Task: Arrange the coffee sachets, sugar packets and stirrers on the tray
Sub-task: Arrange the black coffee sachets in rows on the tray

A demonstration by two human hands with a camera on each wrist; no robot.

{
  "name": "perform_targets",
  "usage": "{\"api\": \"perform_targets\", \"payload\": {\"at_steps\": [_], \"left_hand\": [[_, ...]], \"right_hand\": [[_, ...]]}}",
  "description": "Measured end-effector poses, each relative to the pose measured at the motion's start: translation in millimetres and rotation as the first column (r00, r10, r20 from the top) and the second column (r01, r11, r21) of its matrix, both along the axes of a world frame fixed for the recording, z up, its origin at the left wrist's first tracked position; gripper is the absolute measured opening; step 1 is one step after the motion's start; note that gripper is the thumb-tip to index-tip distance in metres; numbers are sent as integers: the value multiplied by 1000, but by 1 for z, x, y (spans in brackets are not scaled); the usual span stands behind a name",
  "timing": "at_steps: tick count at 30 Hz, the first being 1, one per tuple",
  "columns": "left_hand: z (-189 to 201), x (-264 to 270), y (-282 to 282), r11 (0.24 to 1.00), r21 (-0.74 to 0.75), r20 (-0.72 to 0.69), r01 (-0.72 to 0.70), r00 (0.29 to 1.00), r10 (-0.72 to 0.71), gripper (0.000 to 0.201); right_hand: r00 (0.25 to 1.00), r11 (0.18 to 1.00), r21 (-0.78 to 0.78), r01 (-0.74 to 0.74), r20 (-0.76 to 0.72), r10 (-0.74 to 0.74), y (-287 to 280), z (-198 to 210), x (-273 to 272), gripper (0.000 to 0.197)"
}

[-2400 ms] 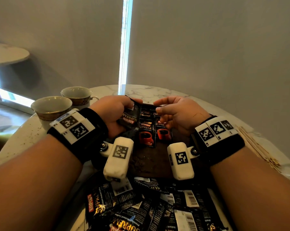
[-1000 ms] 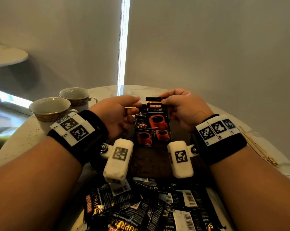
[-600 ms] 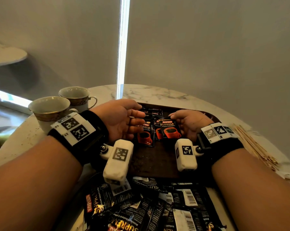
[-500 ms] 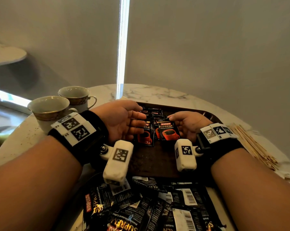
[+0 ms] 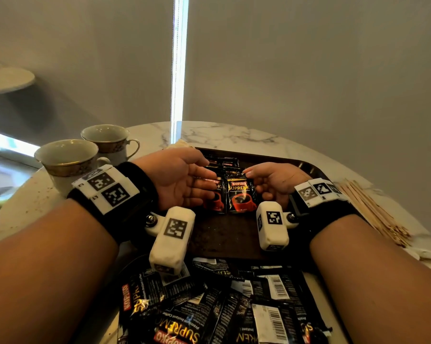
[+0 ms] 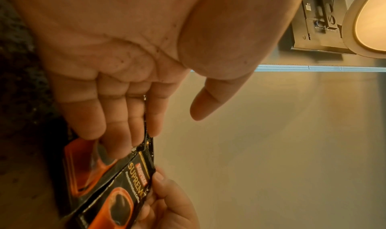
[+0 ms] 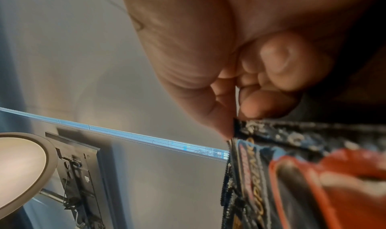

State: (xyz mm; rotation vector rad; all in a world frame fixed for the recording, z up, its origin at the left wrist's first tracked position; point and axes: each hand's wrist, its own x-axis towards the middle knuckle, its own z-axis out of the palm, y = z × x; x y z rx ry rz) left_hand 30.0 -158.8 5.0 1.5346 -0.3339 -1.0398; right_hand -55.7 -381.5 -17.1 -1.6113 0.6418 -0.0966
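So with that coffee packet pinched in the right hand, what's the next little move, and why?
Probably lower the coffee sachet flat onto the tray and let go. The right hand pinches its edge beside the sachets already laid there, and the left hand, fingers straight, rests against them as a guide. A loose pile of sachets waits near the person.

Glossy foil sachets, dark matt tray, polished marble table.

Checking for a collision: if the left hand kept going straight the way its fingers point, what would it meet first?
Probably the coffee sachets on the tray: the left hand is open, fingers already at the nearer sachet's edge. Beyond them is the right hand, pinching one sachet.
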Motion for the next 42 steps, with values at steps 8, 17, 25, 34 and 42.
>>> {"api": "perform_targets", "payload": {"at_steps": [8, 17, 25, 34, 42], "left_hand": [[0, 0, 0, 1000, 1, 10, -15, 1000, 15, 34], [1, 1, 1, 1000, 2, 23, -22, 999, 22, 34], [0, -1, 0, 998, 18, -10, 63, 998, -63, 36], [-1, -2, -2, 998, 32, 5, 54, 998, -55, 40], [-1, -3, -1, 999, 10, -7, 52, 999, -52, 37]], "right_hand": [[1000, 1000, -3, 7, -5, -7, 1, 0, -1, 10], [1000, 1000, -23, 13, -5, -13, 0, -2, 2, 16], [1000, 996, -88, -1, 22, 3, 2, 1, 0, 15], [993, 993, 11, 120, 20, -120, 2, -1, 0, 10], [990, 990, 38, 137, 22, -138, 2, 1, -2, 20]]}}
